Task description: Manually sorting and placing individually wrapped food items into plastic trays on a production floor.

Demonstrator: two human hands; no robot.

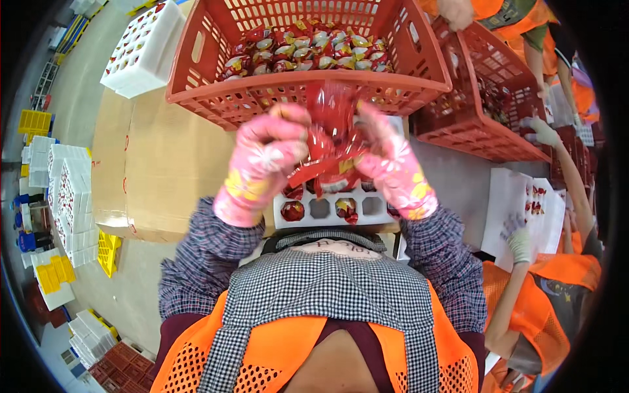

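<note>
Both my hands wear pink flowered gloves and are raised over a white foam tray (319,221). My left hand (270,152) has its fingers curled at the left side of several red, shiny wrapped packets (334,118). My right hand (393,157) is at their right side, thumb and fingers around the wrapping. The packets are blurred, so how many each hand holds is unclear. Below them, a wrapped item (346,209) sits in one round hollow of the tray and another (292,210) in a hollow to its left, with an unfilled hollow between them. The packets hide the tray's middle.
A red plastic crate (309,83) with many red, yellow and white wrapped items stands beyond my hands. Cardboard (167,167) covers the surface at left, with stacked foam trays (142,49) behind. Co-workers' gloved hands are at right, by a second red crate (486,132) and a foam tray (501,196).
</note>
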